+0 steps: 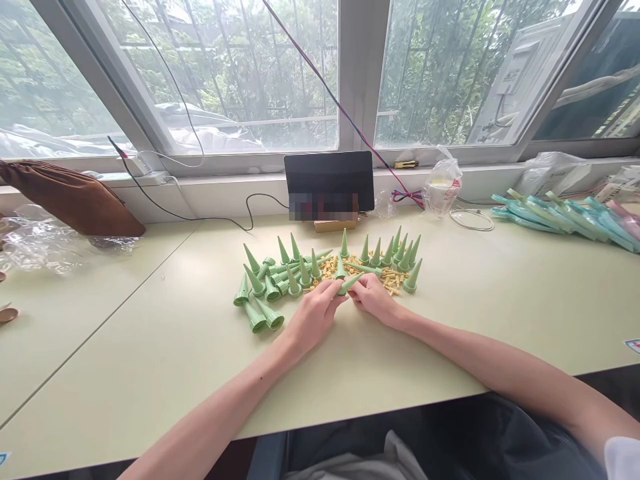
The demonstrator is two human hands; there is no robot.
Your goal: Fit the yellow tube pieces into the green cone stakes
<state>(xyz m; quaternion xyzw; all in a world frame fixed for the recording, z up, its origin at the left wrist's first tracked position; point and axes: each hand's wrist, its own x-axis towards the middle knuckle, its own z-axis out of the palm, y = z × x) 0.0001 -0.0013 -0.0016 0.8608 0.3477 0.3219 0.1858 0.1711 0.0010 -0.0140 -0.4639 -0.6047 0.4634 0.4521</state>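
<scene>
A pale green pointed cone is tilted between my two hands, its tip up and to the right. My left hand pinches it near its wider end. Close against it, my right hand has its fingers curled together; whatever they hold is hidden. Just beyond the hands lies a heap of small yellow plastic fittings. Many more green cones surround the heap: an upright one at the right, and others lying on their sides, such as a ribbed hollow one at the front left.
A dark tablet leans at the back of the table. A bagged cup, a coiled white cable and green-blue packages are at the right. On the left are a brown drawstring bag and clear plastic wrap.
</scene>
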